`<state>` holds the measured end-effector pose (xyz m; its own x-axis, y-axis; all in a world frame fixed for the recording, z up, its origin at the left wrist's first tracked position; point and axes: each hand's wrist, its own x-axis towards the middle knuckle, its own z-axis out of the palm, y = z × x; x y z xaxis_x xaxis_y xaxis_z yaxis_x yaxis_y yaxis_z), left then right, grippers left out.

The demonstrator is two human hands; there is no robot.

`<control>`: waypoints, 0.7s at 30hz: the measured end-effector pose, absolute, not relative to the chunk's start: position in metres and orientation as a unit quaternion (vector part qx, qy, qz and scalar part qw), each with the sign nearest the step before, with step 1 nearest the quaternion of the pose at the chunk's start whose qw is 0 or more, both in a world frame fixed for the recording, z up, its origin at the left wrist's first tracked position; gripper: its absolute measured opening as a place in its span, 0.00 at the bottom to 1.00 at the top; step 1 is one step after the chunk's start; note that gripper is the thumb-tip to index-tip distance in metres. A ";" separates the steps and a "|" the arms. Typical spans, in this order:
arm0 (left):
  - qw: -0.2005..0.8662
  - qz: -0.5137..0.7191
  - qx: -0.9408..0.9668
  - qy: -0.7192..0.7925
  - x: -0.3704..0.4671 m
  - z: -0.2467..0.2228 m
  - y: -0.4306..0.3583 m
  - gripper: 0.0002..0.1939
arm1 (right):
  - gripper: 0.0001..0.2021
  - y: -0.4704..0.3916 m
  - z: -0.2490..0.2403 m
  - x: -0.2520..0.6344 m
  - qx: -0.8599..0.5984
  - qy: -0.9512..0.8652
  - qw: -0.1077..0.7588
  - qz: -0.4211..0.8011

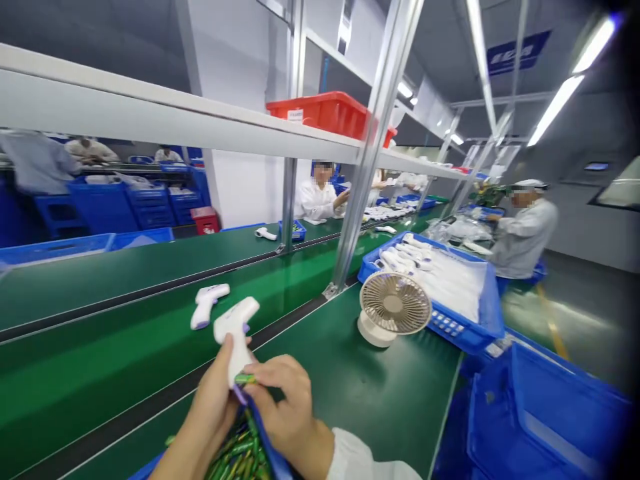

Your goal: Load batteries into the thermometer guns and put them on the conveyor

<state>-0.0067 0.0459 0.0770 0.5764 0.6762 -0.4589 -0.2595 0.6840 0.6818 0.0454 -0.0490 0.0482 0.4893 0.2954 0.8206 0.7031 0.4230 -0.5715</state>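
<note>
A white infrared thermometer (pixel 237 330) with a purple trigger is gripped in my left hand (pixel 213 393), its handle end pointing down towards me. A purple flap, which looks like its battery cover, hangs open at that end. My right hand (pixel 290 403) pinches a green battery (pixel 245 379) between thumb and finger, right at the handle's end. Below both hands, a blue bin (pixel 270 440) holds many green batteries (pixel 233 460), partly hidden by my wrists. Another white thermometer (pixel 207 305) lies on the green conveyor belt (pixel 150 343), just beyond my left hand.
A beige fan (pixel 395 303) stands on the bench to the right. Behind it, a blue crate (pixel 493 313) holds many white thermometers. Empty-looking blue bins (pixel 555 407) sit lower right. Metal posts (pixel 357 220) carry a shelf with a red bin (pixel 325 110). Co-workers sit farther along the line.
</note>
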 end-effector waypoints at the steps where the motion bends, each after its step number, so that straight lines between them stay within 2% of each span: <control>1: 0.849 0.273 0.273 0.361 -0.005 0.078 0.042 0.16 | 0.04 -0.050 0.047 0.047 -0.512 -0.492 0.689 -0.148; 6: 0.866 0.268 0.253 0.338 -0.007 0.076 0.042 0.17 | 0.10 -0.054 0.040 0.051 -0.532 -0.531 0.641 -0.153; 13: 0.877 0.243 0.253 0.330 -0.011 0.072 0.042 0.18 | 0.19 -0.058 0.037 0.057 -0.534 -0.590 0.563 -0.222; 17: 0.885 0.248 0.215 0.330 -0.013 0.072 0.045 0.16 | 0.17 -0.063 0.047 0.057 -0.558 -0.616 0.533 -0.159; 21: 0.894 0.264 0.205 0.299 -0.016 0.076 0.054 0.16 | 0.19 -0.063 0.050 0.057 -0.585 -0.647 0.479 -0.098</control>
